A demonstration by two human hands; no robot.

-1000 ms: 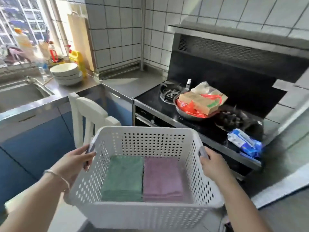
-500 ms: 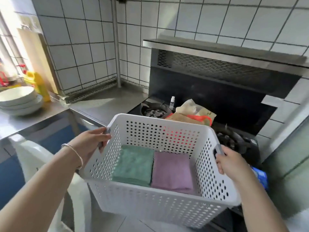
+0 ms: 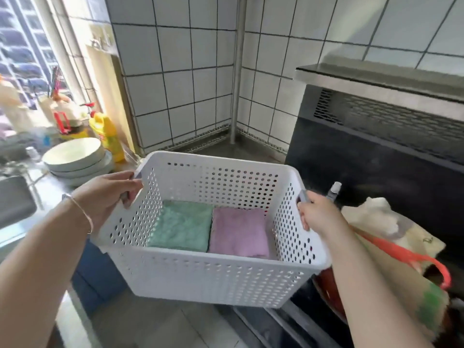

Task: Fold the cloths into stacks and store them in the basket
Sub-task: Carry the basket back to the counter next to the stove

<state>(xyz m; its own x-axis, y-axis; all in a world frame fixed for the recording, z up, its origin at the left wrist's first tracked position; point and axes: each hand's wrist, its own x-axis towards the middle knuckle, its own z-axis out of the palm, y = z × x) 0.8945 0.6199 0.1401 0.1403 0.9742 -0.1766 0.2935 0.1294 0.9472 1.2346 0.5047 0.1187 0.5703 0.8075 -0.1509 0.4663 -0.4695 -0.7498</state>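
Observation:
I hold a white perforated plastic basket [image 3: 213,277] in the air in front of me, over the corner of the kitchen counter. My left hand [image 3: 108,194] grips its left handle and my right hand [image 3: 319,213] grips its right handle. On the basket's floor lie two folded stacks side by side: green cloths [image 3: 183,226] on the left and pink cloths [image 3: 238,232] on the right.
A steel counter corner [image 3: 238,150] lies beyond the basket under the tiled wall. Stacked bowls [image 3: 75,159] and a yellow bottle [image 3: 108,136] stand at the left by the sink. At the right are the black stove [image 3: 376,177], a small bottle [image 3: 334,190] and a bag [image 3: 401,247] with an orange handle.
The basket, held by both hands, has been carried left and up from over the stove towards the counter corner. The view has swung left with it.

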